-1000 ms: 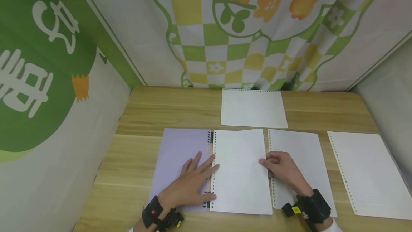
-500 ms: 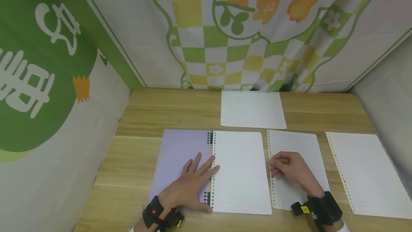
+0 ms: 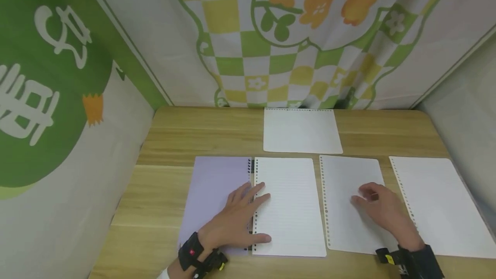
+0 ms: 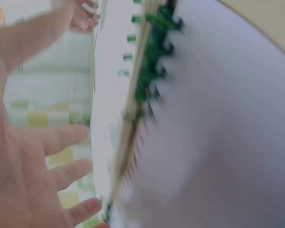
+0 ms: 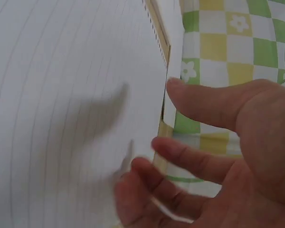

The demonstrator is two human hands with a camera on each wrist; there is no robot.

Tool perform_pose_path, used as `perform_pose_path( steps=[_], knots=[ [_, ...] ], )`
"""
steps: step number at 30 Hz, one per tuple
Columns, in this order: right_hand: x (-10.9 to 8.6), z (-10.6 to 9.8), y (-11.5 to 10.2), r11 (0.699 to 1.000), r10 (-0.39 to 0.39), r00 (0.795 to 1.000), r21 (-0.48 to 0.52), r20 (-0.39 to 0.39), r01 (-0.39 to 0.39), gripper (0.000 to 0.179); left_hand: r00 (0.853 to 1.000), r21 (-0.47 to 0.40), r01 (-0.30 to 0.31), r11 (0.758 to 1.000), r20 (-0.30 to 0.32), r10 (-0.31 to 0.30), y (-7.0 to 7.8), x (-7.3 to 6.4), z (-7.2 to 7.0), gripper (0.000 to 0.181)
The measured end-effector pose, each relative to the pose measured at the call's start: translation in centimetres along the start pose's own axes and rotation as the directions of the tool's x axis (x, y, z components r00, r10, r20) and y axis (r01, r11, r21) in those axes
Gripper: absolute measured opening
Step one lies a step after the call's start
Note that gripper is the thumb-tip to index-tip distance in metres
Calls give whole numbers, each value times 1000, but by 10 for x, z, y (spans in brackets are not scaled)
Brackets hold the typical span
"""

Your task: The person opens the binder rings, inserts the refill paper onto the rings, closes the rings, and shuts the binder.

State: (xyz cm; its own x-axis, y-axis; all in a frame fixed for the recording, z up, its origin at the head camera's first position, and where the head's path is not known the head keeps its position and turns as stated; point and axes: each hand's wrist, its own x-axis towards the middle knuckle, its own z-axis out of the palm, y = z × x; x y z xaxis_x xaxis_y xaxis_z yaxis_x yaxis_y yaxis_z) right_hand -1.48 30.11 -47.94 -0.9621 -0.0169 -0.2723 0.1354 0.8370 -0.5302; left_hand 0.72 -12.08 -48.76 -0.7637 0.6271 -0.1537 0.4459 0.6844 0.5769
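A ring-bound notebook lies opened flat, its lilac cover [image 3: 213,188] to the left and a lined white page [image 3: 290,210] to the right. My left hand [image 3: 234,225] spreads its fingers across the binding, reaching from cover onto page. The left wrist view shows the binder rings [image 4: 154,54] close up, blurred and dark green, beside the spread left hand [image 4: 19,161]. Over a loose punched sheet [image 3: 345,223] right of the notebook hovers my right hand [image 3: 381,210], fingers loosely bent with nothing between them. Its shadow falls on the lined paper [image 5: 61,71] in the right wrist view.
Another loose sheet [image 3: 438,201] lies at the far right, and one more sheet [image 3: 302,130] lies crosswise behind the notebook. A patterned curtain [image 3: 259,63] hangs at the wooden table's [image 3: 162,184] back edge. Walls stand at both sides.
My right hand has let go of the notebook page's right edge and moved right, over the loose sheet. The page has settled flat. My left hand has shifted slightly towards the page.
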Motion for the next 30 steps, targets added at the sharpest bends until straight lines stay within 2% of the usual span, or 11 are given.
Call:
perform_pose_path(
  steps=[3,6,10,13,16,20,23,27,30],
  knots=[
    [-2,-9,6,990,99,995,-101,29,-96,85,999,88,-37,995,-8,37,16,18,3,83],
    [-3,-12,11,973,191,980,-138,53,-182,115,995,180,-98,979,28,95,33,36,8,75],
    [-4,-11,14,966,236,970,-127,63,-226,127,980,280,-194,940,99,173,54,60,20,71],
    [-4,-9,16,967,233,971,-123,59,-225,126,968,341,-244,908,145,206,67,75,30,71],
    [-5,-8,20,964,253,965,-105,64,-246,129,957,370,-279,886,180,226,77,87,40,71],
    [-4,-11,30,967,254,965,-51,65,-251,130,951,416,-300,859,206,232,87,98,48,64],
    [-3,-19,43,974,227,972,-13,63,-227,110,953,447,-291,846,213,216,92,102,48,59],
    [-4,-29,61,978,201,976,33,84,-204,81,955,458,-282,843,219,200,94,104,47,56],
    [-4,-33,71,974,205,971,77,122,-215,80,954,462,-285,840,224,200,95,105,45,56]
  ],
)
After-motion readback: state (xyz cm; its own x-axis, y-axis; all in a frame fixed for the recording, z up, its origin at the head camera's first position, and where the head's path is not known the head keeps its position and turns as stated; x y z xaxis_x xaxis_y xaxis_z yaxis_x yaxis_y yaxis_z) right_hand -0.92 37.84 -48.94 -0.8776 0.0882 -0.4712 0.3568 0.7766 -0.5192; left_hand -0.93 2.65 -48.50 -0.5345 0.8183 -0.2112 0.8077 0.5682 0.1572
